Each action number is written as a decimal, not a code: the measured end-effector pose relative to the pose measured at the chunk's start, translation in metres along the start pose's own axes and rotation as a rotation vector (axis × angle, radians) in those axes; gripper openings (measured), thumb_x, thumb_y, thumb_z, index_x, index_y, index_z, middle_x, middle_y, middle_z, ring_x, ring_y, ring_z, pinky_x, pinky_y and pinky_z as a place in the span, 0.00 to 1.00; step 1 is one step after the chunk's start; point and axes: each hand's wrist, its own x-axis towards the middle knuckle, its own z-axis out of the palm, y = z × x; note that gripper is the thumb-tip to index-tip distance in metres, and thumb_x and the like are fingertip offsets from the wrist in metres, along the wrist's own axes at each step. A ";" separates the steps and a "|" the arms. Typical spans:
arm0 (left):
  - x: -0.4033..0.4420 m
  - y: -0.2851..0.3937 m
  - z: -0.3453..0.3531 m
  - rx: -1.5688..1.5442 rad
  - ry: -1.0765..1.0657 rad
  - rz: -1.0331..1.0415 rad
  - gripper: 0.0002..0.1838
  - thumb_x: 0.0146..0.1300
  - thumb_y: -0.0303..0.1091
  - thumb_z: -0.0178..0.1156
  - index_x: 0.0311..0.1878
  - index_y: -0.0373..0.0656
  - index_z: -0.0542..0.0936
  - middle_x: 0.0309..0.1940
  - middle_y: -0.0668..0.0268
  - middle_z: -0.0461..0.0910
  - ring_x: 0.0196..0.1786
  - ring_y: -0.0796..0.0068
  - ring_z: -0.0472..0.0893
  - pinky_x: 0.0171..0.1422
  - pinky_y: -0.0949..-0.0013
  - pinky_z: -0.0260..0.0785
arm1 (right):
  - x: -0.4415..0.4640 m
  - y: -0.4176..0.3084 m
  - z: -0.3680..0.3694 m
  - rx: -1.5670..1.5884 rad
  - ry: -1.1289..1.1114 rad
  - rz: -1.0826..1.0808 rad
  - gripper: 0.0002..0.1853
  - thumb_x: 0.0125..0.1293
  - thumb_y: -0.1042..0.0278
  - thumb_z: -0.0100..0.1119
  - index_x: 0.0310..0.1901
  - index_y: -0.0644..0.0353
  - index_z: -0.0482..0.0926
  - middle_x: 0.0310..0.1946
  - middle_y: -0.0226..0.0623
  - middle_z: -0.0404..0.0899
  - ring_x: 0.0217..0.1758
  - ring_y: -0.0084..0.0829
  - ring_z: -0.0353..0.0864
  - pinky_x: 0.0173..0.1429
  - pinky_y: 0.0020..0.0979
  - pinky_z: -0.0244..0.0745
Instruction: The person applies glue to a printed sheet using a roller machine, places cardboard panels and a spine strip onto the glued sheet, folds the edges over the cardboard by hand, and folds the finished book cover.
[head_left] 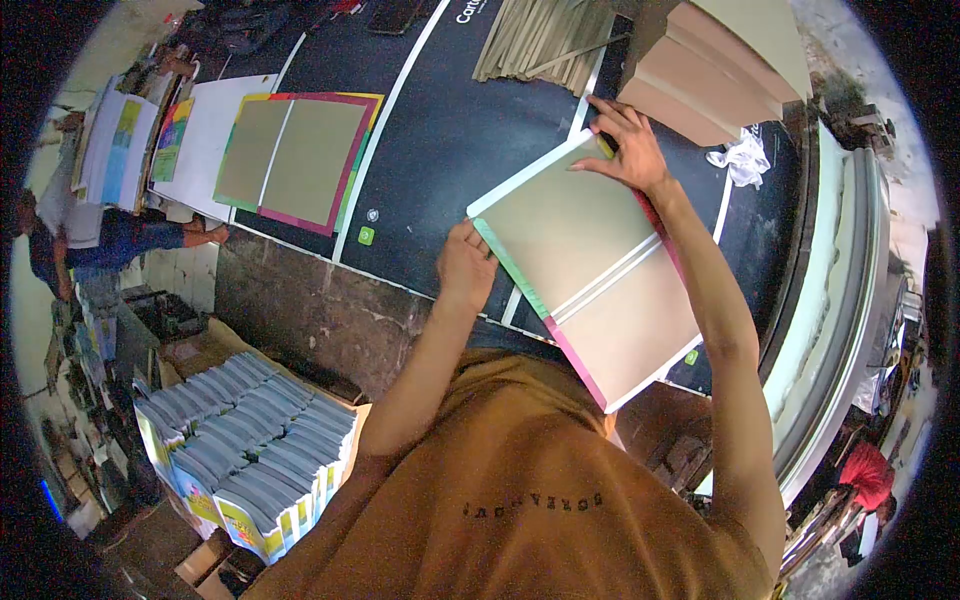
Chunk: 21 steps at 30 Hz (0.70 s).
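A hardback book cover [575,215] is slanted in front of me, its inner grey boards showing. Its turned-in edges are white, green, pink and red, and a pale strip runs between the two boards. At the cover's left corner, my left hand [467,268] has its fingers curled against the edge. My right hand [632,150] is at the top corner, thumb over the board and fingers beyond the edge. The cover's lower end reaches past the table's front edge, close to my shirt.
Another open cover [318,165] lies on the dark table [420,130] to the left. Board strips [535,45] and a stack of brown boards [700,85] stand at the back. A box of books [250,440] sits lower left. A person [120,240] is at far left.
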 end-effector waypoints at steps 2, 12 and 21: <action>0.004 0.008 0.002 0.053 0.075 -0.030 0.22 0.75 0.45 0.49 0.64 0.41 0.75 0.61 0.61 0.80 0.64 0.60 0.78 0.72 0.52 0.67 | 0.001 0.002 0.000 -0.001 -0.022 -0.009 0.33 0.50 0.33 0.76 0.44 0.55 0.82 0.74 0.38 0.71 0.73 0.49 0.67 0.77 0.52 0.59; 0.026 0.023 0.142 2.107 -0.352 0.623 0.44 0.60 0.60 0.68 0.64 0.26 0.74 0.70 0.45 0.70 0.73 0.48 0.66 0.70 0.37 0.61 | -0.002 -0.004 -0.008 -0.022 -0.023 0.063 0.61 0.45 0.28 0.76 0.76 0.57 0.62 0.77 0.44 0.63 0.78 0.52 0.60 0.80 0.49 0.56; 0.032 -0.050 0.093 2.092 -0.189 0.978 0.45 0.75 0.56 0.53 0.76 0.22 0.58 0.79 0.35 0.53 0.83 0.42 0.52 0.85 0.43 0.45 | -0.034 -0.023 0.011 -0.102 -0.114 -0.166 0.30 0.76 0.48 0.53 0.73 0.57 0.71 0.75 0.38 0.69 0.80 0.35 0.64 0.82 0.44 0.57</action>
